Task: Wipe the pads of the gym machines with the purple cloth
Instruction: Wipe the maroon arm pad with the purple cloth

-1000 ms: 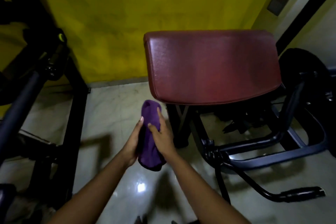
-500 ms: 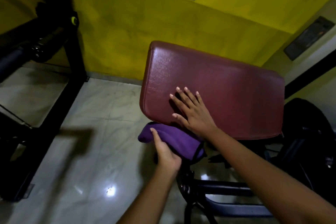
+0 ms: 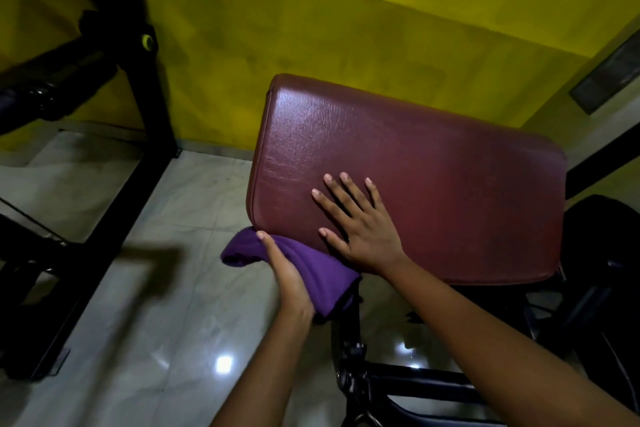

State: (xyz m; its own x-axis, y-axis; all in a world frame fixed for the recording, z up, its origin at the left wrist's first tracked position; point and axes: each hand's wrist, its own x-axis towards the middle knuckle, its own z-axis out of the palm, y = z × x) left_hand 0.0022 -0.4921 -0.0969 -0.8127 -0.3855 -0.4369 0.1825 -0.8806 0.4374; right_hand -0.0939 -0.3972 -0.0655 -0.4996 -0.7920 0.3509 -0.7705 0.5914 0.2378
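A wide maroon pad (image 3: 433, 163) of a gym machine fills the middle right of the head view, tilted toward me. My right hand (image 3: 360, 229) lies flat on its lower left part, fingers spread, holding nothing. The purple cloth (image 3: 322, 270) is bunched just below the pad's lower left corner. My left hand (image 3: 287, 277) grips it from the left side, thumb up near the pad's edge. Part of the cloth is hidden behind that hand.
The machine's black steel frame (image 3: 398, 381) stands under the pad, with a dark weight plate (image 3: 602, 253) at the right. Another black machine frame (image 3: 152, 90) stands at the left against the yellow wall (image 3: 311, 45). Glossy pale floor tiles (image 3: 166, 305) lie between them.
My right hand let go of the cloth and moved up flat onto the pad. My left hand carried the cloth up to the pad's lower left edge. The view moved closer.
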